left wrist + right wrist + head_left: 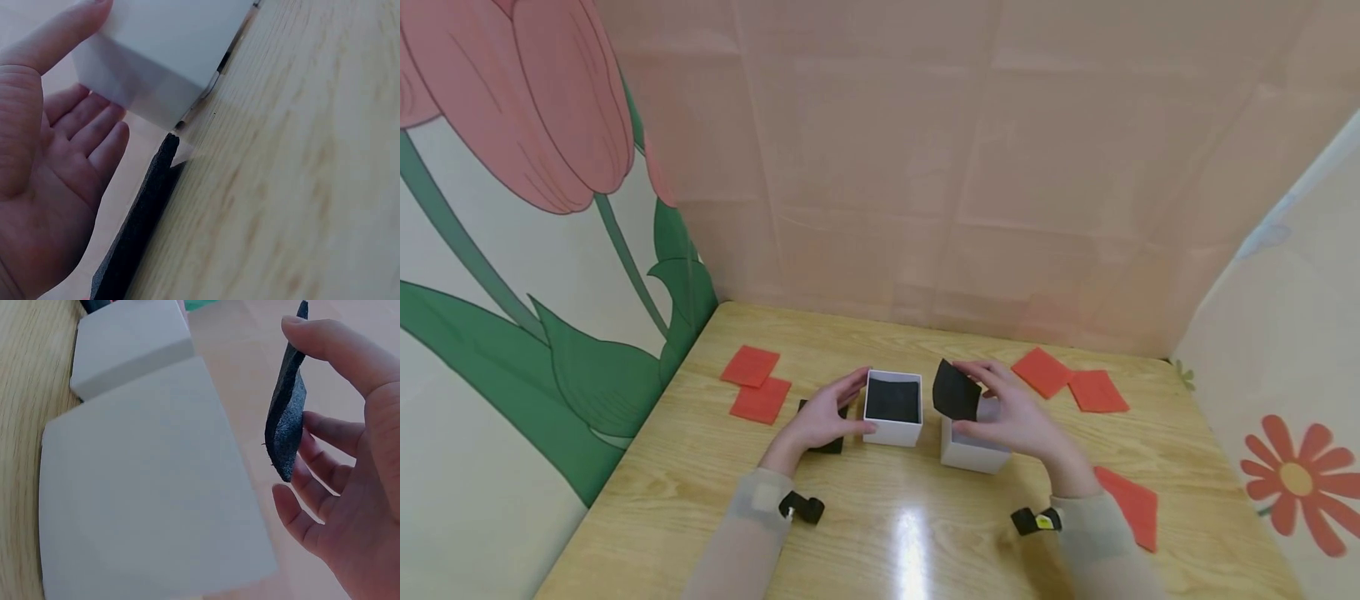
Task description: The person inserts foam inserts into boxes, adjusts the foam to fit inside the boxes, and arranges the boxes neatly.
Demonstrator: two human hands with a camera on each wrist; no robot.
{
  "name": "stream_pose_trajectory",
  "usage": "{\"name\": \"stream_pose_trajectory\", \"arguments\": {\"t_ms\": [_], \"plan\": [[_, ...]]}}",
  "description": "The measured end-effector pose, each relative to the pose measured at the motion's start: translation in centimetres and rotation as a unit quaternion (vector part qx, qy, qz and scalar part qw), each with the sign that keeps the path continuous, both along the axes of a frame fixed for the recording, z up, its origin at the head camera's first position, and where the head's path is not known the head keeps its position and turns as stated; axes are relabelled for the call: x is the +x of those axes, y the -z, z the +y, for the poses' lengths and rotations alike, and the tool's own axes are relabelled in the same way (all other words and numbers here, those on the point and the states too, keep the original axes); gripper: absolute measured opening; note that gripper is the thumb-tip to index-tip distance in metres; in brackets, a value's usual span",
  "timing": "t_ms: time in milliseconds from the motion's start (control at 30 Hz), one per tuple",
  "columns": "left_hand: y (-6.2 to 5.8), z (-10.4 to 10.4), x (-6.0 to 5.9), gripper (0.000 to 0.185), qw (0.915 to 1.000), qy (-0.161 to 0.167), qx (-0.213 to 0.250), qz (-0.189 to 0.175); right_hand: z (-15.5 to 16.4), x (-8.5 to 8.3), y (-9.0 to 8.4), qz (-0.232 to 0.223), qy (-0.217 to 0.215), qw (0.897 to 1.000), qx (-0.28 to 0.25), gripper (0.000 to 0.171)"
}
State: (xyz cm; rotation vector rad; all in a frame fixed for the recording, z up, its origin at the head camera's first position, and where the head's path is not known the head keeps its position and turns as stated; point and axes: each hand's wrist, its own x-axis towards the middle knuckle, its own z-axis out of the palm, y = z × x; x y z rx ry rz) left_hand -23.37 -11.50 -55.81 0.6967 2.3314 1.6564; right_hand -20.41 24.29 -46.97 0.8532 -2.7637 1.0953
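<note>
An open white box with a black foam lining stands at the table's middle. My left hand rests against its left side, thumb on the wall, fingers straight. Under that hand a black foam pad lies flat on the wood, seen edge-on as the foam pad in the left wrist view. My right hand pinches another black foam square between thumb and fingers and holds it tilted above a second white box. In the right wrist view the foam square hangs beside that white box.
Red square cards lie on the wooden table: two at the far left, two at the far right, one near my right forearm. Pink cloth walls close the back, flower-printed panels the sides.
</note>
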Motion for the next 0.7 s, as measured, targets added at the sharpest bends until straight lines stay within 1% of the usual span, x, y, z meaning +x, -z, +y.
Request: {"name": "stream_pose_trajectory", "arguments": {"t_ms": [167,267,533,700], "plan": [[0.1,0.1,0.0,0.103,1.0000,0.000,-0.002,0.002,-1.3,-0.2,-0.3,0.002,-0.030,0.999,-0.017,0.090],[0.1,0.0,0.0,0.103,1.0000,0.000,-0.003,0.001,-2.1,-0.4,-0.4,-0.003,-0.041,0.999,-0.022,0.090],[0.3,-0.1,-0.1,0.103,1.0000,0.002,0.003,0.005,-3.8,-0.6,-0.2,-0.005,-0.052,0.999,-0.014,0.090],[0.4,-0.1,-0.2,0.103,1.0000,0.001,0.003,0.003,-4.8,-0.6,-0.2,-0.013,-0.055,0.998,0.006,0.089]]}}
